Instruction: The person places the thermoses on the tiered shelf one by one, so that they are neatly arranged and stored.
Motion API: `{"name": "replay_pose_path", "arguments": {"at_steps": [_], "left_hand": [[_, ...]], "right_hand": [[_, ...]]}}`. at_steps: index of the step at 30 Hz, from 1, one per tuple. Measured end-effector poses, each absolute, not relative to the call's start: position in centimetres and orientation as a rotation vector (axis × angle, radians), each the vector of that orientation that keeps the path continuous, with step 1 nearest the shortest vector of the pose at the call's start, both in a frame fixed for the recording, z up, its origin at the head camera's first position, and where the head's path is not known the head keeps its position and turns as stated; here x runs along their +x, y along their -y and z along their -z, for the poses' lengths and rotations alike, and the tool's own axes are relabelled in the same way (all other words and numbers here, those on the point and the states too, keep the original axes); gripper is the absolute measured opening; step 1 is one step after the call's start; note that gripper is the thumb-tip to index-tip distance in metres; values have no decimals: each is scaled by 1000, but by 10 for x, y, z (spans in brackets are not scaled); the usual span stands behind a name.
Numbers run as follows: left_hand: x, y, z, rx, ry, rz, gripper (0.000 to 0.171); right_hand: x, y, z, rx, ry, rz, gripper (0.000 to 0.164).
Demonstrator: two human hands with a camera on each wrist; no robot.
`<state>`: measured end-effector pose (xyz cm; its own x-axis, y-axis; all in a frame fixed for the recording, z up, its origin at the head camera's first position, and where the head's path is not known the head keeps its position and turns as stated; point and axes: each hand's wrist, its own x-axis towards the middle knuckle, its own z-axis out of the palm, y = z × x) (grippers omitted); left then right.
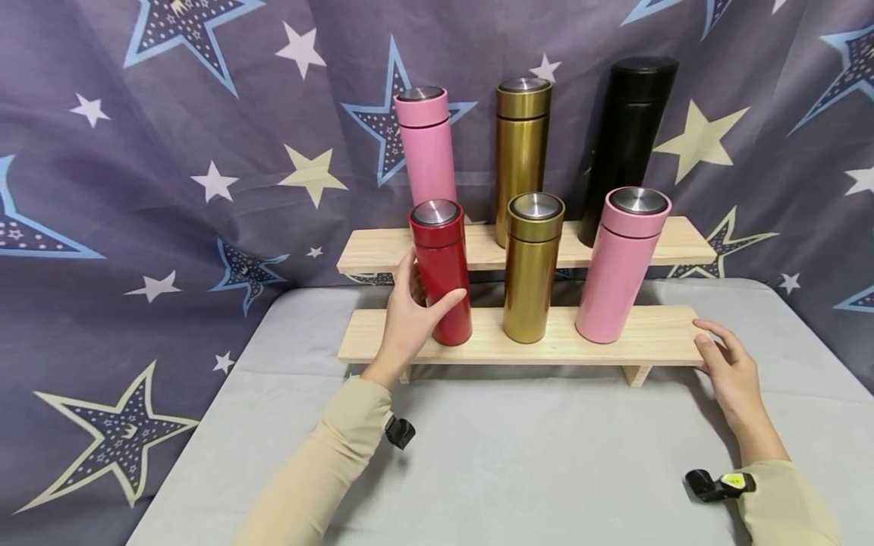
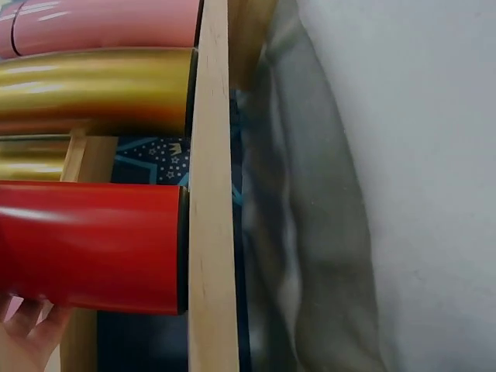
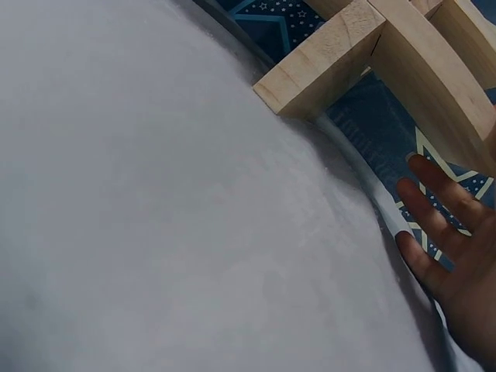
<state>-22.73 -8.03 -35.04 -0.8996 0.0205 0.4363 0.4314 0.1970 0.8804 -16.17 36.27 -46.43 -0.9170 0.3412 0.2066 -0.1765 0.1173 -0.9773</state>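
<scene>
On the front step of a wooden shelf stand a red vacuum flask (image 1: 442,303), a gold flask (image 1: 529,288) and a pink flask (image 1: 617,280), all upright with steel-topped lids. My left hand (image 1: 413,318) holds the red flask from its left side, thumb across the front and fingers behind. In the left wrist view the base of the red flask (image 2: 101,248) meets the step, fingertips at its side. At the right end of the front step (image 1: 655,334), my right hand (image 1: 734,375) has its fingertips at the wood. Right wrist view: its fingers (image 3: 434,213) are spread and nearly straight.
The back step (image 1: 375,246) carries a second pink flask (image 1: 429,152), a second gold flask (image 1: 522,152) and a tall black flask (image 1: 628,129). Short wooden legs (image 1: 636,375) stand on a grey cloth-covered table (image 1: 532,455). A star-patterned curtain (image 1: 225,136) hangs close behind.
</scene>
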Motion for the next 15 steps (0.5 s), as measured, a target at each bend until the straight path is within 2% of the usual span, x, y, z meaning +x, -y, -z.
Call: {"name": "replay_pose_path", "arguments": {"at_steps": [8, 15], "left_hand": [[-224, 82, 357, -394, 2164, 1818, 85], [-205, 87, 349, -403, 2154, 1786, 75]], "right_hand": [[-161, -361, 465, -146, 1977, -1898, 33], [-160, -362, 464, -142, 1942, -1938, 32]]}}
